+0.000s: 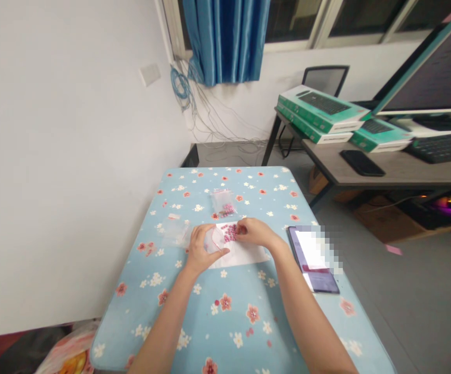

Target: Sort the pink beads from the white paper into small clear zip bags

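My left hand (201,250) grips a small clear zip bag (214,239), thumb on the near side and fingers over the far side. The bag's mouth, edged with a red line, faces several pink beads (230,232). These beads lie in a loose pile on a white sheet of paper (244,253). At the pile's right edge is my right hand (252,231), its fingers pinched together among the beads; what is between the fingertips is hidden. Beyond the paper lies another clear zip bag (224,202) with pink beads inside.
A flat clear bag (174,231) lies left of my left hand. On the right of the flowered table (206,324) is a phone (314,259). A desk (327,161) at the right holds keyboard boxes (322,109), a dark phone (361,162) and a monitor (432,67).
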{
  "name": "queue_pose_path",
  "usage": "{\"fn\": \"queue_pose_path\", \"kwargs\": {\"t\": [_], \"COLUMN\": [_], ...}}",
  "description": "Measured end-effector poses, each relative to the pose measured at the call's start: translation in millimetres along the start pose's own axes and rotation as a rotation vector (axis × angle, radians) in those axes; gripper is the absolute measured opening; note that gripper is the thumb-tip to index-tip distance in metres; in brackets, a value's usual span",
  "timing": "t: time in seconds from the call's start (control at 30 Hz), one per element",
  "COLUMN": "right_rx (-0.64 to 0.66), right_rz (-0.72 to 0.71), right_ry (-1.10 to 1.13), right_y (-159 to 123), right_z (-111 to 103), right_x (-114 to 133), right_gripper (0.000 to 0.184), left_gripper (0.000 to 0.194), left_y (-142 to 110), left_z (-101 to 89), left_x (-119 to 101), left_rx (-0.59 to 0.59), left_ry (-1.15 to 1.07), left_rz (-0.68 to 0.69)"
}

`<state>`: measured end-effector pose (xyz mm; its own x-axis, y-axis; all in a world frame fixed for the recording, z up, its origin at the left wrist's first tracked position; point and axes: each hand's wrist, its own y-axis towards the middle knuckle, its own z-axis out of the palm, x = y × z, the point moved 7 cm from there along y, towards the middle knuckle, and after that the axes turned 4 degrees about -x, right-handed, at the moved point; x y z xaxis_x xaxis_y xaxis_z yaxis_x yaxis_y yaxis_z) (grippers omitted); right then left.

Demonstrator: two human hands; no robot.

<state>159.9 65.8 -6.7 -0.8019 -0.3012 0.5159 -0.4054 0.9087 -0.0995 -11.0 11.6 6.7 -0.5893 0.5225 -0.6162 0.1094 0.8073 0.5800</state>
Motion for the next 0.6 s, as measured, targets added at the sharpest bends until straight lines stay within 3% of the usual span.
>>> {"fn": "queue_pose_path", "kwargs": {"t": [0.6], "right_rx": [0.009], "right_rz": [-0.017], "right_ry": [0.094], "right_y": [-1.2], "right_z": [0.7], "right_x": [-4.3], "right_gripper": [0.009], "left_gripper": [0.062], "left_y": [0.2], "left_z": [0.7], "left_x": [0.9], "left_rx": [0.021], "left_ry": [0.027], "left_rz": [-0.031]}}
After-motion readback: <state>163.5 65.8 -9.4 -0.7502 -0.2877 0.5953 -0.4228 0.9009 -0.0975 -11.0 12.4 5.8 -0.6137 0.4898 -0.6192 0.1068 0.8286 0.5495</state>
